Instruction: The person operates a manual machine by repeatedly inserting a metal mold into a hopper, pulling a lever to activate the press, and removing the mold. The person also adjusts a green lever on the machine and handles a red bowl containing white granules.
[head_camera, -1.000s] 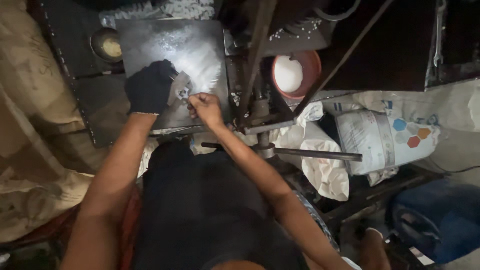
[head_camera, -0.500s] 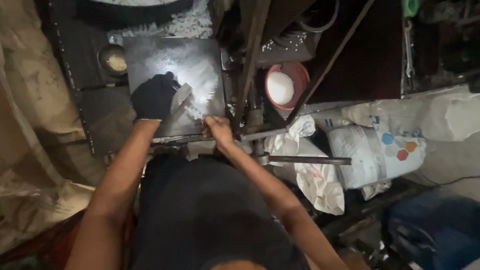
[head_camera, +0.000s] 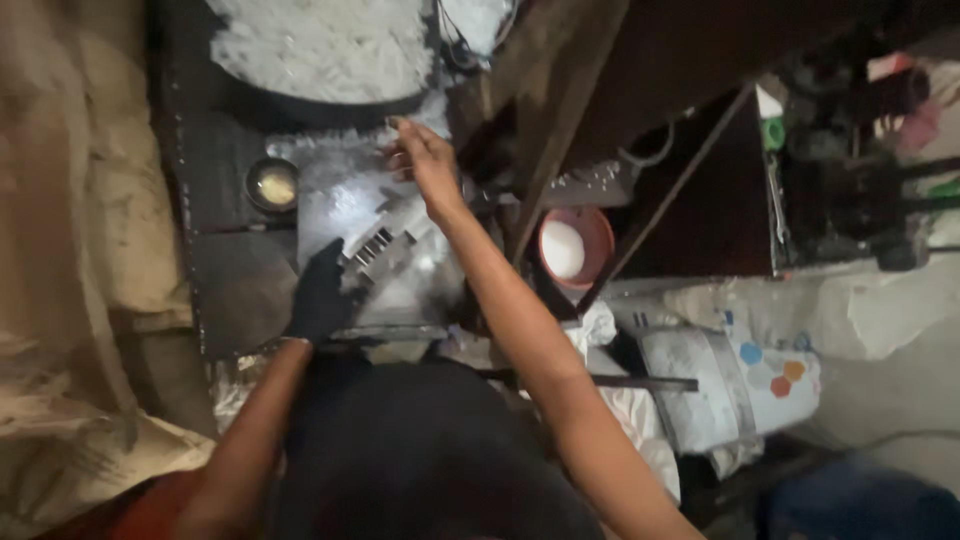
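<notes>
- Dim and cluttered, the workshop held a dark metal worktop (head_camera: 225, 290) with a shiny, dust-whitened steel plate on it, close under the person's chest.
- Left hand (head_camera: 320, 295), in a dark glove, lay curled on the near edge of a ribbed metal part (head_camera: 385, 248); whether it truly clamped the part could not be told.
- Right hand (head_camera: 425, 165), bare, stretched beyond the part, fingers loosely together, tips at the heap of white shavings (head_camera: 320, 45) farther off; nothing showed inside it.
- Left of the right hand sat a small round tin (head_camera: 272, 183); to its right, lower down, a red bowl (head_camera: 573, 247) of white powder.
- Judged by its look, the ribbed part was stiff, fairly heavy and dusty-slick; gripping its flat sides seemed safer than the ribs.
- Shavings looked light and loose, best pinched or scooped.
</notes>
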